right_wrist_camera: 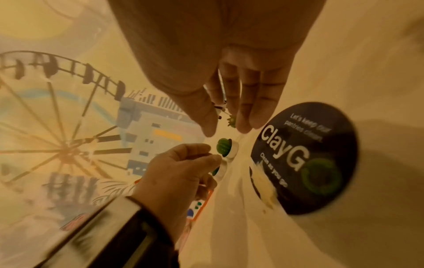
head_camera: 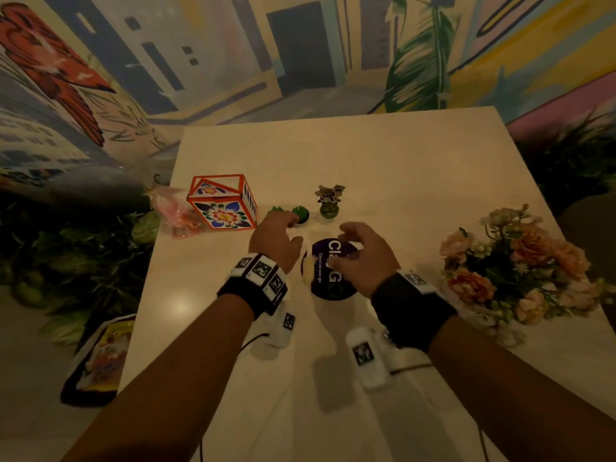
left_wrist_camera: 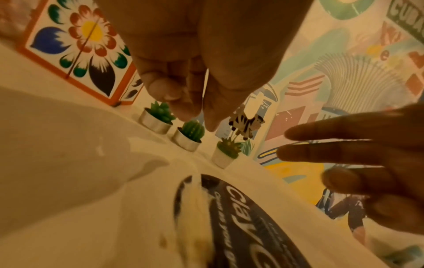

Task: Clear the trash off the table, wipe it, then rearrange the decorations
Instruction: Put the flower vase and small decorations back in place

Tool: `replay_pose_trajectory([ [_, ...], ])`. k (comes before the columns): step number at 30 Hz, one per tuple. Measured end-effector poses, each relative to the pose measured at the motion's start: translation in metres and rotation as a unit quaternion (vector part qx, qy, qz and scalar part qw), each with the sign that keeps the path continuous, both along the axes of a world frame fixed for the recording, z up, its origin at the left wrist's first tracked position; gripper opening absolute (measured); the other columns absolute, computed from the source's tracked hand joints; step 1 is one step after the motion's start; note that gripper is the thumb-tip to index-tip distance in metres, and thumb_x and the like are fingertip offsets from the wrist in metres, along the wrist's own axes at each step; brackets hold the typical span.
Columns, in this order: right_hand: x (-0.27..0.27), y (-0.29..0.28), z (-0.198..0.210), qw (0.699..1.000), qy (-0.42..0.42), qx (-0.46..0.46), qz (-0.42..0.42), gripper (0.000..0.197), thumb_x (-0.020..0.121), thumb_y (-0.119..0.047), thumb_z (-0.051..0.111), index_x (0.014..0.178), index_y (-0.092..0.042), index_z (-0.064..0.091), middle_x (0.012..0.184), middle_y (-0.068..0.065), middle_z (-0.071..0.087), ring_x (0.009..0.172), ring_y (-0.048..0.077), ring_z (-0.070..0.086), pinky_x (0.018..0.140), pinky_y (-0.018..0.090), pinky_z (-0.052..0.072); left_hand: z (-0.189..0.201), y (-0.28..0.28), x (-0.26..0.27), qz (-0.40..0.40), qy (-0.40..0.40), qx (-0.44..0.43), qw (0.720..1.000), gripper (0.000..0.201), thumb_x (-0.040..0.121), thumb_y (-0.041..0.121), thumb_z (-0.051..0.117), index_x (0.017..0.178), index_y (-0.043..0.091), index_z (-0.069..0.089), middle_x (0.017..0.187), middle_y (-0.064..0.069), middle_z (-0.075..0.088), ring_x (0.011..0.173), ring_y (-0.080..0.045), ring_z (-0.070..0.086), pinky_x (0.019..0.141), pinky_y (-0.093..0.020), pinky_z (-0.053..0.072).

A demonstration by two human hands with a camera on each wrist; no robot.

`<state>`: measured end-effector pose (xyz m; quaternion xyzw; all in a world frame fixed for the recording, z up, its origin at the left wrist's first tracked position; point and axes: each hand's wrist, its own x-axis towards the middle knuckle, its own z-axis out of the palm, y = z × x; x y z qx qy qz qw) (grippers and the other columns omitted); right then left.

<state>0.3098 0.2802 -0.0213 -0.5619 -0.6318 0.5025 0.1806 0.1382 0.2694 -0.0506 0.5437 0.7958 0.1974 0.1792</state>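
Note:
On the pale table a row of small cactus candles in silver cups stands beside a floral orange-framed box. A toy zebra stands behind the rightmost cup. My left hand hovers just above the cactus candles with its fingers relaxed, pointing down and holding nothing. A round dark "ClayGo" disc lies flat in front of them, with a pale smear on its left edge. My right hand hangs over the disc, its fingers loose and empty.
A bouquet of peach flowers lies at the table's right edge. A pink plastic bag sits left of the box. Green plants line the floor on both sides, and a bag lies on the floor at the left. A mural wall stands behind.

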Motion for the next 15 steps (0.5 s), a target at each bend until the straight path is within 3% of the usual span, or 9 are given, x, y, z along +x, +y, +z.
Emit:
replay_pose_trajectory([
  [4,-0.026,0.041,-0.016,0.997,-0.047,-0.028,-0.051,0.075,0.076,-0.019,0.075,0.139,-0.018,0.035,0.138,0.004,0.046,0.120,0.023,0.050,0.091,0.028,0.042,-0.001,0.022,-0.013,-0.040,0.031,-0.049,0.998,0.061,0.083,0.018,0.067,0.138,0.017,0.041,0.142,-0.003,0.040,0.127,-0.023,0.044,0.104,-0.032,0.036],
  [7,-0.036,0.064,-0.026,0.995,-0.068,-0.038,-0.058,0.082,0.073,-0.021,0.078,0.141,-0.016,0.032,0.141,0.007,0.043,0.123,0.025,0.048,0.095,0.030,0.041,-0.005,0.034,-0.018,-0.068,0.041,-0.090,0.993,0.069,0.083,0.018,0.067,0.144,0.020,0.033,0.150,-0.003,0.032,0.134,-0.023,0.038,0.109,-0.033,0.032],
  [11,-0.046,0.080,-0.039,0.994,-0.072,-0.049,-0.067,0.075,0.070,-0.019,0.080,0.134,-0.021,0.042,0.136,0.006,0.048,0.119,0.025,0.051,0.093,0.030,0.042,-0.008,0.042,-0.022,-0.094,0.042,-0.108,0.989,0.067,0.084,0.020,0.067,0.143,0.021,0.035,0.148,-0.003,0.037,0.132,-0.023,0.040,0.108,-0.034,0.033],
  [15,-0.052,0.086,-0.048,0.997,-0.054,-0.025,-0.056,0.064,0.069,-0.015,0.080,0.127,-0.019,0.052,0.120,0.002,0.060,0.099,0.019,0.056,0.083,0.023,0.040,-0.010,0.047,-0.024,-0.098,0.028,-0.103,0.989,0.062,0.084,0.023,0.065,0.140,0.023,0.040,0.143,-0.002,0.045,0.127,-0.023,0.045,0.104,-0.033,0.036],
])
